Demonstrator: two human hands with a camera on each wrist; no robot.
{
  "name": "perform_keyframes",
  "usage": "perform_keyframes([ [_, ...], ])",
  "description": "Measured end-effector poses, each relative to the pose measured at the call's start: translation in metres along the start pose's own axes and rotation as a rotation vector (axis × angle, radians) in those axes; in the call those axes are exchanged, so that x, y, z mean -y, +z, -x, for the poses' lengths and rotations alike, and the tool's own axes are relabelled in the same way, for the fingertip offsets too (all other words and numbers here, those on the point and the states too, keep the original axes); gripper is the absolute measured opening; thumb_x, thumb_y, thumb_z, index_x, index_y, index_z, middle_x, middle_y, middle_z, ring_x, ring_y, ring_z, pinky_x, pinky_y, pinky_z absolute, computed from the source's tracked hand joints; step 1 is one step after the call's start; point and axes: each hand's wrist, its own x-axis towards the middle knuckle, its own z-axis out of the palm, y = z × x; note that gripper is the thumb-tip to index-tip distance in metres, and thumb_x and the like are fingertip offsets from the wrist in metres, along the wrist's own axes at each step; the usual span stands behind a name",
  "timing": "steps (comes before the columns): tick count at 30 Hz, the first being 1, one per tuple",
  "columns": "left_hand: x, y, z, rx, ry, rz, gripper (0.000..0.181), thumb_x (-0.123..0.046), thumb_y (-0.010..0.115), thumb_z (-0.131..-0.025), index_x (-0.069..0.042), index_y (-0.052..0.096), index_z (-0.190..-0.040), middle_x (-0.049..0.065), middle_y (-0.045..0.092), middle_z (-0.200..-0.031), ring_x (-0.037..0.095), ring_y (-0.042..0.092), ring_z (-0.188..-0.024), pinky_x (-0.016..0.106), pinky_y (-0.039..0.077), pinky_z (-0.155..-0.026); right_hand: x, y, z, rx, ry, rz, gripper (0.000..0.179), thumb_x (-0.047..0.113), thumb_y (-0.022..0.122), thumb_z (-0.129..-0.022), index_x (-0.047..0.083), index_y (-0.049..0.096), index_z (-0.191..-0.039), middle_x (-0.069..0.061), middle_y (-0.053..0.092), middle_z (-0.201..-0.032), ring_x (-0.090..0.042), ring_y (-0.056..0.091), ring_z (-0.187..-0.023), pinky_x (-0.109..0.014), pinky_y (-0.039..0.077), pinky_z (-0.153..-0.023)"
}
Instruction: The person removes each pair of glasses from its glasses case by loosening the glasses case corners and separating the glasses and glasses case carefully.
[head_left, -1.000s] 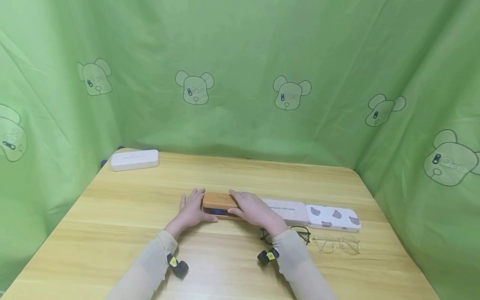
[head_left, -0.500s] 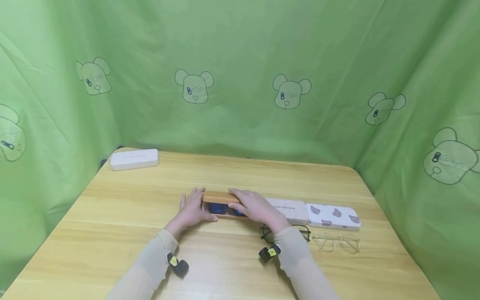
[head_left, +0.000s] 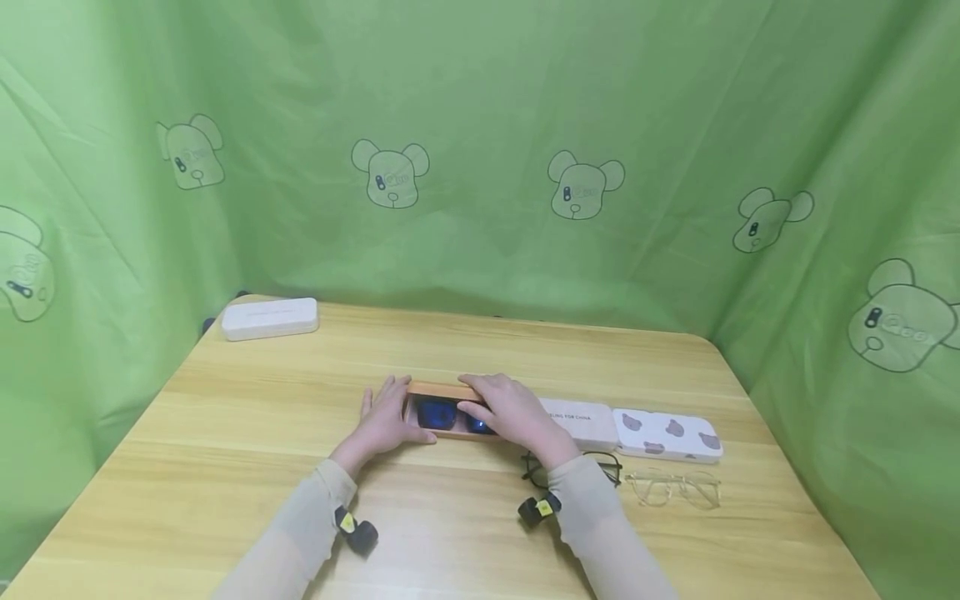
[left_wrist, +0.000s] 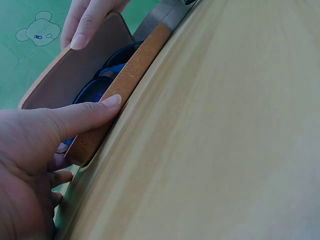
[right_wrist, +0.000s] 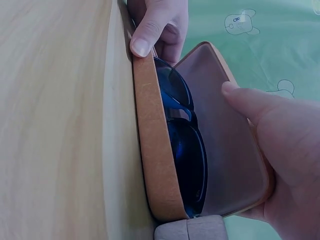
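A brown glasses case (head_left: 442, 388) lies lengthwise mid-table with its lid raised. Inside sit dark sunglasses (head_left: 437, 414) with blue lenses, also plain in the right wrist view, where the sunglasses (right_wrist: 187, 155) rest in the base. My left hand (head_left: 382, 423) grips the left end of the base, thumb on its front wall. The lid (right_wrist: 220, 140) is held by my right hand (head_left: 510, 410), its thumb at the lid's edge and its other fingers behind. In the head view that hand covers the case's right end.
Right of the brown case stand a pale lettered glasses case (head_left: 581, 423) and a white bear-print case (head_left: 667, 435). Before them lie black-framed glasses (head_left: 603, 468) and clear-framed glasses (head_left: 678, 488). A white case (head_left: 270, 319) sits at the far left corner. Green curtains (head_left: 480, 250) surround the table.
The brown case's lid has swung up and back under my right hand, uncovering the sunglasses. My left hand has stayed on the base.
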Motion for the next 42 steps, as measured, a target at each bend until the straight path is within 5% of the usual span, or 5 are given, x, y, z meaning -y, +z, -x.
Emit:
perform_keyframes([
  [20, 0.0009, 0.0008, -0.0005, -0.016, 0.022, 0.010, 0.100, -0.040, 0.090, -0.060, -0.011, 0.045, -0.144, 0.014, 0.030, -0.159, 0.040, 0.010, -0.151, 0.064, -0.010, -0.119, 0.0000, -0.0011, 0.0026, -0.035, -0.009, 0.062, 0.078, 0.057, 0.058, -0.090, 0.019, 0.032, -0.153, -0.013, 0.047, -0.148, -0.032, 0.046, -0.135, -0.053, 0.041, -0.110],
  [42, -0.0013, -0.0019, 0.0011, -0.010, 0.020, 0.032, 0.096, -0.038, 0.090, -0.061, -0.013, 0.046, -0.143, 0.012, 0.030, -0.160, 0.039, 0.008, -0.152, 0.063, -0.013, -0.119, 0.0026, -0.0100, 0.0034, -0.104, -0.018, 0.076, 0.077, 0.055, 0.058, -0.091, 0.021, 0.030, -0.153, -0.014, 0.039, -0.153, -0.035, 0.031, -0.145, -0.059, 0.028, -0.117],
])
